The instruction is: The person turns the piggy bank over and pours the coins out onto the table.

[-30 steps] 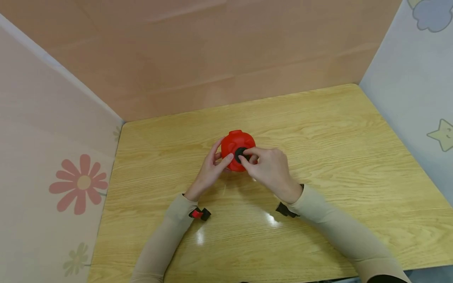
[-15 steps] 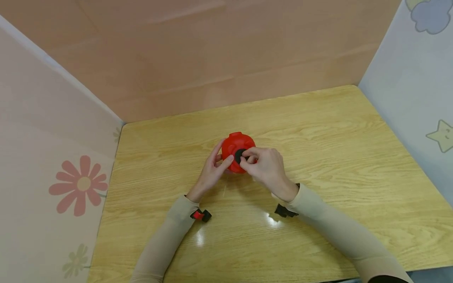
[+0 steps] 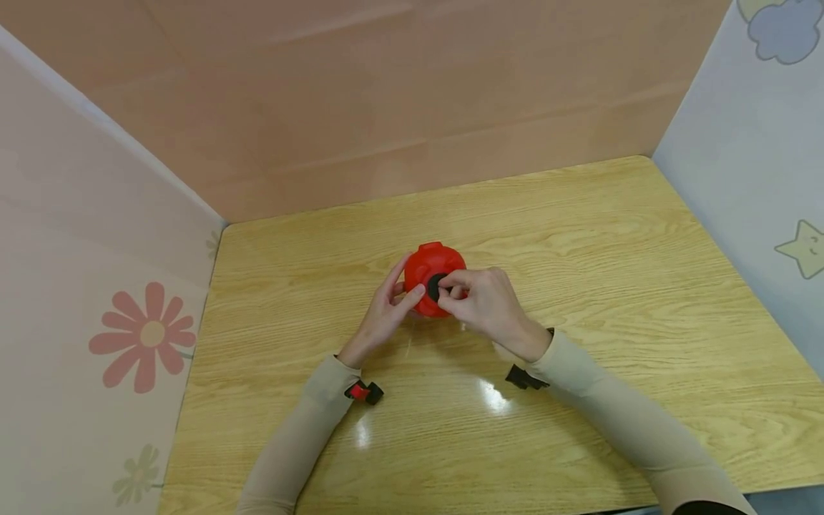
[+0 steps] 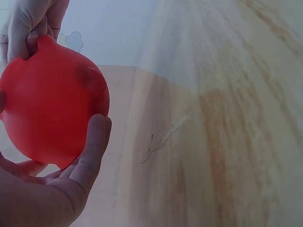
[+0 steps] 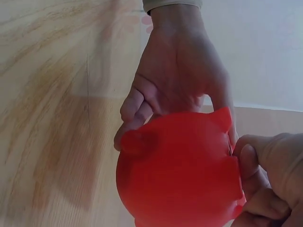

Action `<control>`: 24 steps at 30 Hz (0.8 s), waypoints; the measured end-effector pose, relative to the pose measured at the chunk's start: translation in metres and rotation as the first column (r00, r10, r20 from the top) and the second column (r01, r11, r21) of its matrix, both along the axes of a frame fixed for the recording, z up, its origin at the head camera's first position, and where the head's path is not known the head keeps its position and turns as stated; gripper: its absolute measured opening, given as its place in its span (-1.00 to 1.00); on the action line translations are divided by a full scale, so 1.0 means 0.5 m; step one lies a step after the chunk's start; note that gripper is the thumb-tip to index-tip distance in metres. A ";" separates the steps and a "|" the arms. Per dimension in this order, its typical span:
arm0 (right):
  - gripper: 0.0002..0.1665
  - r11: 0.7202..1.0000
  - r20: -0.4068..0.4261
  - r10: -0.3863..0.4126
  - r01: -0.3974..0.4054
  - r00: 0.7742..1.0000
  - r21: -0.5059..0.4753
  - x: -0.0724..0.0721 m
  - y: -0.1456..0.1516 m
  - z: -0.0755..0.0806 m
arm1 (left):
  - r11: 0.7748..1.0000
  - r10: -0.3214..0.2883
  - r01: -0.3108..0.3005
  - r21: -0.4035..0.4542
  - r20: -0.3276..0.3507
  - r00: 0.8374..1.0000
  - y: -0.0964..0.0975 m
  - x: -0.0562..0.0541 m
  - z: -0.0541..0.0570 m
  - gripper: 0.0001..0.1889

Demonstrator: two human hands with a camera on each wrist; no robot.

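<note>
A rounded red piggy bank (image 3: 421,262) with stubby feet is held over the middle of the table, its underside turned up toward the head camera. A round black plug (image 3: 434,287) sits in that underside. My left hand (image 3: 383,312) grips the bank from the left, thumb on the underside and fingers around the side. From the right, my right hand (image 3: 491,303) pinches at the plug with thumb and forefinger; these fingers cover part of it. In the right wrist view, the bank (image 5: 177,165) lies between both hands and hides the plug.
Under the hands lies a wood-grain table (image 3: 644,286). A pinkish-brown panel (image 3: 412,100) stands along its back edge. Light panels with a printed flower (image 3: 152,332) and star (image 3: 805,247) flank it. Camera mounts (image 3: 365,392) hang from both wrists.
Both hands keep nearly the same place on the bank. The right hand's fingers have shifted slightly at the plug, and the bank appears a little lower in the head view.
</note>
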State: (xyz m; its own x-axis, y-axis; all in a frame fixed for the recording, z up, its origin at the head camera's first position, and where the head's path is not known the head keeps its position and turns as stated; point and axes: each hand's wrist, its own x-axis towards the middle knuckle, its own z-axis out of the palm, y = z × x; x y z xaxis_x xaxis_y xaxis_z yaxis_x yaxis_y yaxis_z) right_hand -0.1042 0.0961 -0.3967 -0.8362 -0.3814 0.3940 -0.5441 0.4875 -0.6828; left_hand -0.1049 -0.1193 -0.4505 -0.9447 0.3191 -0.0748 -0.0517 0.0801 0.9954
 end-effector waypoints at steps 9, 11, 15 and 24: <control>-0.96 0.998 0.018 0.003 -0.004 1.000 0.056 -0.003 0.002 -0.001 | 1.000 0.005 -0.005 -0.015 0.001 1.000 -0.004 0.002 -0.003 -0.28; -0.96 0.998 0.020 -0.004 0.003 1.000 0.055 -0.002 0.002 -0.002 | 1.000 0.001 -0.001 -0.005 0.004 1.000 -0.003 0.002 -0.004 -0.29; -0.96 0.998 0.022 -0.011 0.010 1.000 0.056 -0.002 -0.001 -0.007 | 1.000 0.000 0.000 0.000 0.016 1.000 -0.004 0.002 -0.006 -0.26; -0.94 0.998 0.060 -0.041 0.038 0.997 0.048 -0.002 -0.004 -0.016 | 1.000 0.017 -0.016 -0.014 0.045 0.999 -0.003 0.001 -0.009 -0.21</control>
State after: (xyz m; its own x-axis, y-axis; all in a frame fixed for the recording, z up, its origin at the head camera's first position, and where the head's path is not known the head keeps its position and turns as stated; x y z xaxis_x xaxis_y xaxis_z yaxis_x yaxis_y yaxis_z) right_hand -0.1054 0.0941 -0.4045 -0.8728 -0.3646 0.3245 -0.4821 0.5401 -0.6898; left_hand -0.1047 -0.1210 -0.4553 -0.9454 0.3023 -0.1219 -0.0982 0.0924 0.9909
